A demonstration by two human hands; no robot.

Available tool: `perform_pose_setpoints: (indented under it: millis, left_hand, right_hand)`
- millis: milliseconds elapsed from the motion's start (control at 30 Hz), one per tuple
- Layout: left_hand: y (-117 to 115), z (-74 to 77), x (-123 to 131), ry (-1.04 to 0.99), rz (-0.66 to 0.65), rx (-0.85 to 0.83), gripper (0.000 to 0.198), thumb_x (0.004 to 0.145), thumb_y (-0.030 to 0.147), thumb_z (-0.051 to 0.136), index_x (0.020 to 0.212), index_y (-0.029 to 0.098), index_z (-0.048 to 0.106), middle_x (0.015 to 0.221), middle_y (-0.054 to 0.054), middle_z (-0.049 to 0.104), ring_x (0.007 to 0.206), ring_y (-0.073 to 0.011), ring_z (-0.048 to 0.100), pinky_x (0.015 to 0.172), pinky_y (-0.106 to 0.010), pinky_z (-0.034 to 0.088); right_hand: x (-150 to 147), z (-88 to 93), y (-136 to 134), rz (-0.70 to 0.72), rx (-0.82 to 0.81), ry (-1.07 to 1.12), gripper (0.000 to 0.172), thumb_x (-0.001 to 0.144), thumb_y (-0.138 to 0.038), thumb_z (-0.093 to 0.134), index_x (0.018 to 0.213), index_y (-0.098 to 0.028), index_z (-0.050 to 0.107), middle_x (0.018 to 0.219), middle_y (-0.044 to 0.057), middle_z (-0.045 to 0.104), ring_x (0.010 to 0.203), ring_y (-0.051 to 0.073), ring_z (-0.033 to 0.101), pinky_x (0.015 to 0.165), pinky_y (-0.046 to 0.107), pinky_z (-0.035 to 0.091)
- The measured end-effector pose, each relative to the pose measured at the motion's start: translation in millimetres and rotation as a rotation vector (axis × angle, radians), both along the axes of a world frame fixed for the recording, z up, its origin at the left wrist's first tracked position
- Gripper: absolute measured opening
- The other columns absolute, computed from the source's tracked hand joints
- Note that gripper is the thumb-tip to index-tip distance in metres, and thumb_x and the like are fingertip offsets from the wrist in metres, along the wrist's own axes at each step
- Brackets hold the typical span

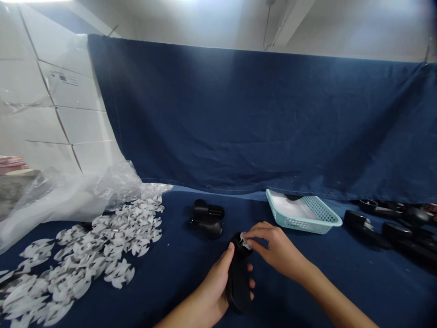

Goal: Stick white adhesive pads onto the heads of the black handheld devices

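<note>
My left hand is wrapped around a long black plastic housing, held at a slant above the blue cloth with its rounded end pointing away from me. At that end sits a small white and metallic piece, partly covered by fingers. My right hand pinches this piece between thumb and fingertips, against the opening of the housing. Whether the piece is fully seated cannot be made out. Just beyond lie two black plastic parts side by side on the cloth.
A large heap of white, curved, blade-like pieces spreads over the left, with clear plastic film behind it. A light-blue basket stands at the back right. Several black housings lie far right. A blue curtain hangs behind.
</note>
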State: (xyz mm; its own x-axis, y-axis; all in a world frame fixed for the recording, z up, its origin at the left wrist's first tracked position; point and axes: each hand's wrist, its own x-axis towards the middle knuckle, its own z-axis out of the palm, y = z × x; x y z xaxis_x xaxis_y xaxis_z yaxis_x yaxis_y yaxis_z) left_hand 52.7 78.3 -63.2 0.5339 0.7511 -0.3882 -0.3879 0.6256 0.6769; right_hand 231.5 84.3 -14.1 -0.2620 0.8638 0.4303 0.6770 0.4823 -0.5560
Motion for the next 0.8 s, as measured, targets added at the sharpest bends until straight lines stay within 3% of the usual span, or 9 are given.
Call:
perform_pose_setpoints:
  millis: [800]
  left_hand:
    - [2.0, -1.9, 0.4, -0.006, -0.003, -0.006, 0.055, 0.090, 0.061, 0.052, 0.124, 0.018, 0.052, 0.088, -0.008, 0.068, 0.061, -0.0200, 0.066, 0.055, -0.033, 0.054]
  right_hand:
    - [-0.3, 6.2, -1.8, -0.005, -0.038, -0.003, 0.022, 0.085, -0.014, 0.065, 0.098, -0.027, 0.075, 0.096, 0.001, 0.073, 0.092, 0.019, 0.066, 0.085, 0.035, 0.051]
